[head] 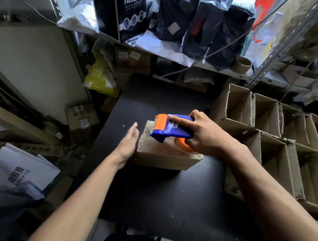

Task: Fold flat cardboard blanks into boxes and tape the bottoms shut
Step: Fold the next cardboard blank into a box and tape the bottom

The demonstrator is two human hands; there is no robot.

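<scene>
- A small cardboard box sits in the middle of the black table.
- The right hand grips a blue and orange tape dispenser on top of the box.
- The left hand lies flat against the box's left side, fingers straight and together.

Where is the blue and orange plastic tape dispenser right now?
In the head view, the blue and orange plastic tape dispenser sits centre-right, gripped by the right hand on top of the small brown cardboard box on the black table.
</scene>
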